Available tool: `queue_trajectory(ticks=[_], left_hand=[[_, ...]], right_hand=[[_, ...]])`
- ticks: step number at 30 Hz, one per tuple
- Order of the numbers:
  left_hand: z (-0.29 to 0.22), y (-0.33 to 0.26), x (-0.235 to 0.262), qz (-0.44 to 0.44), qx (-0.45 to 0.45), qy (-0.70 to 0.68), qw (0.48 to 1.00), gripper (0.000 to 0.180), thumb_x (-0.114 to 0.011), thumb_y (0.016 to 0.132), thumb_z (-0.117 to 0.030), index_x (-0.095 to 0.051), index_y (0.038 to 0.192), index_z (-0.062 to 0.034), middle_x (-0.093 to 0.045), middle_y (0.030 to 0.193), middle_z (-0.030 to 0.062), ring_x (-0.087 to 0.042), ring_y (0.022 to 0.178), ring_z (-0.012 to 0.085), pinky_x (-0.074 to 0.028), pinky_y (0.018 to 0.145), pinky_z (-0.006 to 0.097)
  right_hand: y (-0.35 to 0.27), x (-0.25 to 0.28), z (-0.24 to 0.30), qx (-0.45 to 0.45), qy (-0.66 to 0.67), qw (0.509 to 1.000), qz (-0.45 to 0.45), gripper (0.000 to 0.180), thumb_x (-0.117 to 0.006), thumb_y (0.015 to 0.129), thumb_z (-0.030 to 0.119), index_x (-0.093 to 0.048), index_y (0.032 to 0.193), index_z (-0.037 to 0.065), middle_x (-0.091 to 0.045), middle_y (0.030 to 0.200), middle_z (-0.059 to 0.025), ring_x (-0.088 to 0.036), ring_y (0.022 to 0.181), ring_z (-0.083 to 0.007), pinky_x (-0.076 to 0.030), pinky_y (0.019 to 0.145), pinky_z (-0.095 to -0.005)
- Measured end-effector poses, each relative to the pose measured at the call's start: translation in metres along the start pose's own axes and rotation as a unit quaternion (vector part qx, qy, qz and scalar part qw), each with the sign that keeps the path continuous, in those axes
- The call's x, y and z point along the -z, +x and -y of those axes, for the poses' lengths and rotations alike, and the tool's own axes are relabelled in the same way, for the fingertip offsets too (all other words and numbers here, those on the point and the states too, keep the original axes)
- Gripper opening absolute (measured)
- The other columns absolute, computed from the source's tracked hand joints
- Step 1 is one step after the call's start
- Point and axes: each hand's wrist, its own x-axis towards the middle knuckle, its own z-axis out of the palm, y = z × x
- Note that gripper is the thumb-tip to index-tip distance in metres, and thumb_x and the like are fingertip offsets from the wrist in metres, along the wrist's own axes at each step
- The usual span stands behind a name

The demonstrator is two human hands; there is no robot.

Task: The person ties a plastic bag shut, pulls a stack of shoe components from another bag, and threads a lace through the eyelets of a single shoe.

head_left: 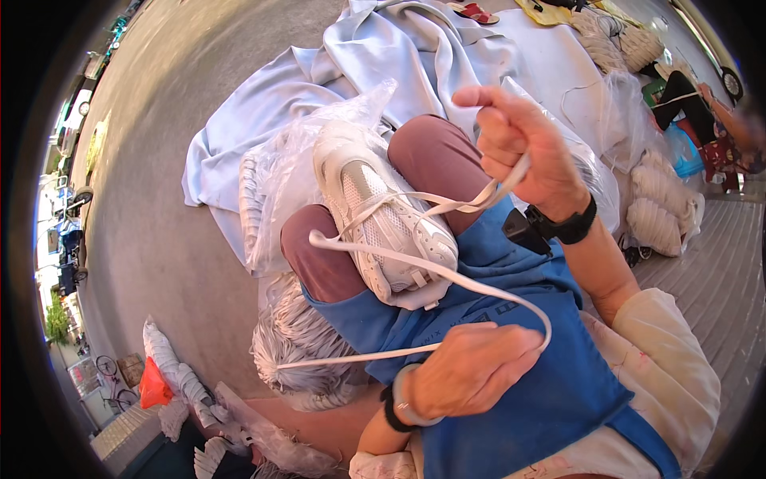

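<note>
A white and beige sneaker [375,215] rests on my lap between my knees, its toe pointing away. A flat cream shoelace [447,271] runs through its upper part and loops out to both sides. My right hand [531,148], raised to the right of the shoe, is closed round one stretch of the lace, its index finger sticking out. Nearer my body, my left hand [479,367] is closed on another stretch over the blue apron [535,399]. From there the lace reaches left to a bundle of pale shoelaces [303,343] beside my knee.
A pale silvery cloth [279,104] spreads on the ground ahead, with clear plastic bags on it. Bundles of cream laces [658,207] lie at the right. Another person [718,120] sits at the far right. An orange piece [155,385] and wrapped bundles lie lower left.
</note>
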Motion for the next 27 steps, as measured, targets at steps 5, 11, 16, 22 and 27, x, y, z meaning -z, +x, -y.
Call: queue_trajectory(ticks=[5, 11, 16, 22, 27], left_hand=[[0.045, -0.002, -0.018, -0.021, 0.143, 0.048, 0.988, 0.016, -0.050, 0.089, -0.017, -0.056, 0.096, -0.0027, -0.056, 0.069, 0.0117, -0.055, 0.059, 0.0263, -0.044, 0.056, 0.031], [0.053, -0.028, 0.009, -0.114, 0.205, 0.051, 0.971, 0.020, -0.047, 0.092, -0.018, -0.058, 0.097, -0.0011, -0.051, 0.063, 0.0006, -0.046, 0.056, 0.0082, -0.040, 0.054, 0.023], [0.049, -0.045, 0.003, -0.205, 0.283, -0.051, 0.936, 0.020, -0.045, 0.093, -0.015, -0.059, 0.098, -0.0022, -0.046, 0.060, -0.0030, -0.041, 0.054, 0.0035, -0.036, 0.051, 0.019], [0.043, -0.023, 0.002, -0.247, 0.161, -0.028, 0.955, 0.017, -0.050, 0.090, -0.011, -0.058, 0.101, -0.0013, -0.054, 0.071, 0.0001, -0.047, 0.063, 0.0056, -0.041, 0.058, 0.021], [0.040, -0.015, 0.003, -0.239, 0.130, -0.039, 0.961, 0.015, -0.051, 0.090, -0.012, -0.058, 0.095, -0.0001, -0.057, 0.069, 0.0045, -0.051, 0.063, 0.0092, -0.043, 0.060, 0.024]], right_hand=[[0.010, 0.064, -0.041, -0.023, -0.307, 0.939, -0.151, 0.028, -0.052, 0.089, 0.027, -0.062, 0.096, 0.001, -0.041, 0.058, 0.0086, -0.034, 0.049, -0.0007, -0.026, 0.040, -0.0185], [0.015, 0.097, -0.034, 0.311, -0.777, 0.542, -0.072, 0.022, -0.056, 0.077, 0.010, -0.064, 0.097, 0.004, -0.061, 0.086, -0.0086, -0.057, 0.068, -0.0145, -0.045, 0.063, -0.0257], [-0.020, 0.008, 0.000, 0.094, -0.603, 0.785, 0.103, 0.028, -0.059, 0.073, -0.001, -0.062, 0.100, 0.003, -0.058, 0.096, -0.0093, -0.057, 0.073, -0.0156, -0.046, 0.066, -0.0261], [-0.033, -0.005, -0.046, 0.087, -0.666, 0.684, 0.284, 0.055, -0.064, 0.068, 0.000, -0.046, 0.119, 0.008, -0.049, 0.101, -0.0139, -0.056, 0.081, -0.0328, -0.047, 0.066, -0.0379], [-0.031, -0.004, -0.034, 0.141, -0.707, 0.638, 0.271, 0.032, -0.058, 0.074, -0.001, -0.054, 0.105, 0.002, -0.051, 0.073, -0.0107, -0.053, 0.060, -0.0266, -0.043, 0.057, -0.0346]])
